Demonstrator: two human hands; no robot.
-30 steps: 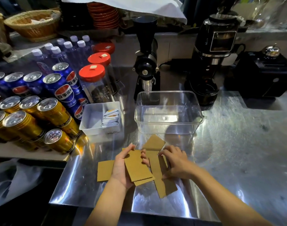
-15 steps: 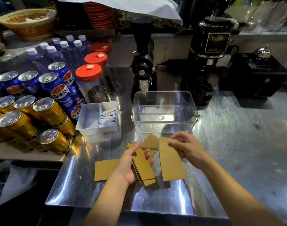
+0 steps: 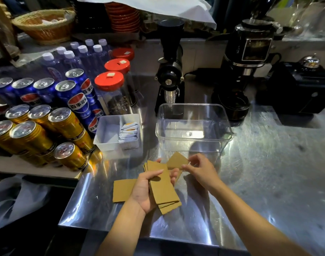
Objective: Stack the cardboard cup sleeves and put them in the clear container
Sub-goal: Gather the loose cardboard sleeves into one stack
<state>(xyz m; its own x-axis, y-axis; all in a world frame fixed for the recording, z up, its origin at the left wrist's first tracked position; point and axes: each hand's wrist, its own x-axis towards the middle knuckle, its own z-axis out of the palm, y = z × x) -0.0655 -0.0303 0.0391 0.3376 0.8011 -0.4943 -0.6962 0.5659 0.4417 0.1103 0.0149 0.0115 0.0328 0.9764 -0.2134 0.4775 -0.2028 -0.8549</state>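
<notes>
Low in the middle of the frame, the left hand (image 3: pixel 146 191) is clamped on a stack of flat brown cardboard cup sleeves (image 3: pixel 164 189), thumb across the top sleeve. Half a second ago the right hand (image 3: pixel 200 170) held a single sleeve beside the stack; that sleeve now lies on the stack. The right hand has moved up to a further brown sleeve (image 3: pixel 177 161) lying on the shiny steel counter (image 3: pixel 268 172) just below the empty clear plastic rectangular container (image 3: pixel 194 128), fingertips pinching its right edge. One more flat brown sleeve (image 3: pixel 123 190) lies on the counter left of the left hand, where it was before.
</notes>
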